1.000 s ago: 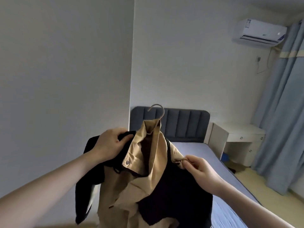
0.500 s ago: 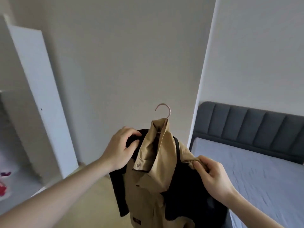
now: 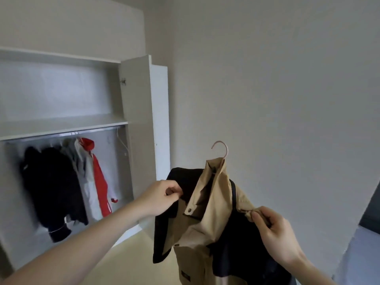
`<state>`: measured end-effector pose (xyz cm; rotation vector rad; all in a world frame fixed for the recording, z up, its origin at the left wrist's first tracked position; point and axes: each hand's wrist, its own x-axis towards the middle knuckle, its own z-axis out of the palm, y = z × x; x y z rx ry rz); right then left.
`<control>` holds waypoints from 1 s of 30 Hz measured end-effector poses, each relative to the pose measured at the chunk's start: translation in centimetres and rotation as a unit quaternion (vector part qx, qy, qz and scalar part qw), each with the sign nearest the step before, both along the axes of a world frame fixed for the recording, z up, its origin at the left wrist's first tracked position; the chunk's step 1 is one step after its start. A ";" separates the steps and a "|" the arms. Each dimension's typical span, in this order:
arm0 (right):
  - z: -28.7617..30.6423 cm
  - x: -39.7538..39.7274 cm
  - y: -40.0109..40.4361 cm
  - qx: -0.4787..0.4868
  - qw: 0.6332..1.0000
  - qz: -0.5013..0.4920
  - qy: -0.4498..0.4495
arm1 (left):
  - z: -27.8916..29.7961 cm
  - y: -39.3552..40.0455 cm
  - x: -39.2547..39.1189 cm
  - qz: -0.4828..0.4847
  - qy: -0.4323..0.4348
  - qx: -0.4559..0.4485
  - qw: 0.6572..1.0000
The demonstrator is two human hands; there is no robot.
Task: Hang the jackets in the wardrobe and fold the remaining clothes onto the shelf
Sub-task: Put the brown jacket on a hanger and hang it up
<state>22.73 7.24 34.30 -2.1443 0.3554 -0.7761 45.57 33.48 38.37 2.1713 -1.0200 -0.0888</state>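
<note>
Tan-and-black jacket [image 3: 207,219] on hanger [image 3: 221,149]; wardrobe [image 3: 135,124], earlier unseen, now at 9 o'clock. Left hand [image 3: 162,195] pinches black shoulder, right hand [image 3: 275,233] pinches tan shoulder.

Jacket [image 3: 207,214]: tan with black panels, plain. Hanger hook [image 3: 221,148]: pale pink. Wardrobe [image 3: 139,112]: white. Hung garments: one black [image 3: 53,182]; one white and red [image 3: 95,177]. Wall [image 3: 267,79]: plain pale grey. Floor [image 3: 133,256]: pale yellow.
</note>
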 end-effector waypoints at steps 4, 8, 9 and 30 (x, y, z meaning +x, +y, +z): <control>-0.9 7.0 2.8 0.016 1.000 0.019 -0.004 | -0.7 6.5 7.5 0.093 0.013 0.000 0.996; -1.9 13.1 5.8 0.040 0.999 0.035 -0.005 | -1.3 12.0 12.7 0.171 0.028 0.006 0.985; -2.1 14.6 6.4 0.045 0.998 0.040 -0.005 | -1.4 13.1 13.6 0.186 0.028 0.006 0.982; -5.8 47.9 8.4 0.104 0.973 0.196 0.063 | -2.1 17.9 33.2 0.336 0.027 0.023 0.941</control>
